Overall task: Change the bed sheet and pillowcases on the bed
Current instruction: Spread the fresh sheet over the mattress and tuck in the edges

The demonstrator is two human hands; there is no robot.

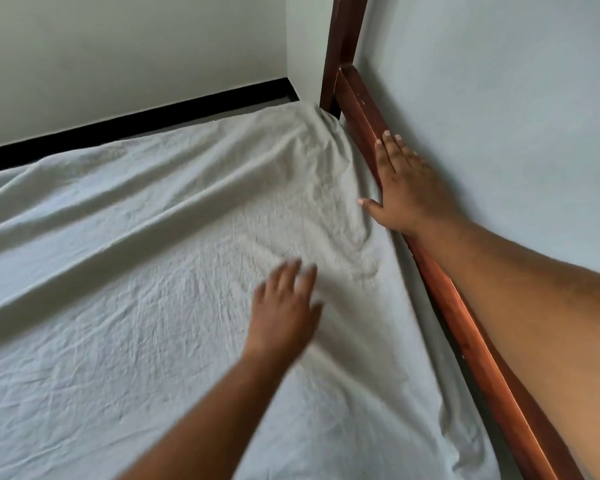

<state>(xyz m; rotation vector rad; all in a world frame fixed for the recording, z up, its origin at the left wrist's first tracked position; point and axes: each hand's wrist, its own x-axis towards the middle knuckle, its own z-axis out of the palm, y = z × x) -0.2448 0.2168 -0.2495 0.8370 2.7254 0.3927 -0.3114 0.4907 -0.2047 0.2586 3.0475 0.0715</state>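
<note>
A pale, wrinkled bed sheet (146, 258) covers the mattress across most of the view, with long folds running toward the far right corner. My left hand (286, 306) is over the sheet near its right side, fingers spread, blurred, holding nothing. My right hand (404, 188) lies flat with fingers apart on the wooden side rail (465, 306), its thumb at the sheet's edge where the cloth drops beside the rail. No pillow or pillowcase is in view.
A dark wooden bedpost (343, 46) rises at the far right corner. A pale wall (499, 98) runs just behind the rail on the right. Another wall with a black skirting strip (136, 123) lies beyond the bed's far edge.
</note>
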